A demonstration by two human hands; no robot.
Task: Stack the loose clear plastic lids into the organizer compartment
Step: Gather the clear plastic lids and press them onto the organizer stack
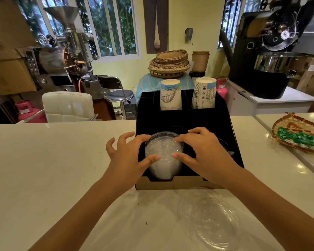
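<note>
Head view: both hands, left hand (129, 156) and right hand (201, 151), fingers spread and pressing, steady the lid stack (162, 156) to seat it in the organizer (225, 124).

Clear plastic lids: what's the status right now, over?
Left hand and right hand both on stack of clear plastic lids in front-left compartment of black organizer. Loose clear lids on white counter. Nothing blocking.

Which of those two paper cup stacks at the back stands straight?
The left cup stack stands straight in its organizer slot; the right cup stack leans.
</note>
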